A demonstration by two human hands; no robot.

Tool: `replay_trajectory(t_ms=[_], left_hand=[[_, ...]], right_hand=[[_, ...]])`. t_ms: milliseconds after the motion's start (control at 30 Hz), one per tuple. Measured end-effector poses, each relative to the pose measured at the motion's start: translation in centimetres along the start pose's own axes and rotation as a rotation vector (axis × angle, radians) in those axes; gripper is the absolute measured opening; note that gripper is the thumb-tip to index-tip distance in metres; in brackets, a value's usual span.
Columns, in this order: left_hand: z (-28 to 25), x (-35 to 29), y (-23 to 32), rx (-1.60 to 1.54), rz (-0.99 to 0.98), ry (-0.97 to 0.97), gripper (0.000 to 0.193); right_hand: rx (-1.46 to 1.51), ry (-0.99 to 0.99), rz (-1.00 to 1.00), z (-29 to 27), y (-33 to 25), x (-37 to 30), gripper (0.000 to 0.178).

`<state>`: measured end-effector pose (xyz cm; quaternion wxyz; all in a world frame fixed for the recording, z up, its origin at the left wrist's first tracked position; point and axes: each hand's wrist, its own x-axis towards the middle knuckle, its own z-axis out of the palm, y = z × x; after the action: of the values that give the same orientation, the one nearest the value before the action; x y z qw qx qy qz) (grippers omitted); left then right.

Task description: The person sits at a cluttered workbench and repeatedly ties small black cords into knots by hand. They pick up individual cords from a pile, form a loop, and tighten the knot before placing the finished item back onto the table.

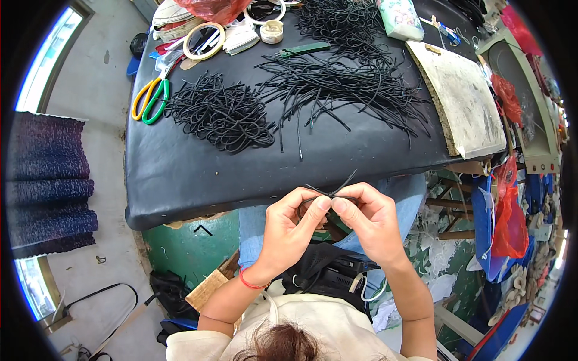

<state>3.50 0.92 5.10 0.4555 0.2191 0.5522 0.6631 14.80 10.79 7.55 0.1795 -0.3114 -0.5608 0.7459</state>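
Observation:
Both my hands meet just off the table's front edge, above my lap. A thin black cord (344, 185) is pinched between them, its two ends crossing and sticking up past the fingertips. My left hand (295, 222) is closed on the cord with thumb and forefinger. Its thumb tip touches that of my right hand (374, 222), which pinches the same cord. Part of the cord curves down behind the fingers. On the table (180, 180) lie a heap of looped black cords (223, 114) and a spread of straighter black cords (349, 90).
Scissors (150, 99) with yellow and green handles lie at the table's left. Behind are a cream ring (203, 42), a small jar (272, 31), a green tool (304, 49) and more cords (343, 24). A worn board (460, 99) lies at the right; red plastic bags (510, 222) hang beyond.

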Motion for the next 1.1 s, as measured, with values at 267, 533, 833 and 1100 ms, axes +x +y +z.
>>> replay_trajectory(t_ms=[267, 533, 833, 1100], left_hand=[[0.4, 0.3, -0.6, -0.119, 0.021, 0.039, 0.014], [0.2, 2.0, 1.1, -0.488, -0.099, -0.039, 0.013], [-0.1, 1.5, 1.7, -0.268, -0.128, -0.304, 0.016], [0.4, 0.9, 1.6, -0.263, -0.13, -0.291, 0.017]], right_hand=[[0.052, 0.027, -0.011, 0.3, 0.1, -0.6, 0.014], [-0.086, 0.134, -0.079, 1.3, -0.9, -1.3, 0.01], [0.021, -0.071, -0.164, -0.4, -1.6, 1.3, 0.016], [0.104, -0.031, -0.029, -0.2, -1.5, 1.9, 0.025]])
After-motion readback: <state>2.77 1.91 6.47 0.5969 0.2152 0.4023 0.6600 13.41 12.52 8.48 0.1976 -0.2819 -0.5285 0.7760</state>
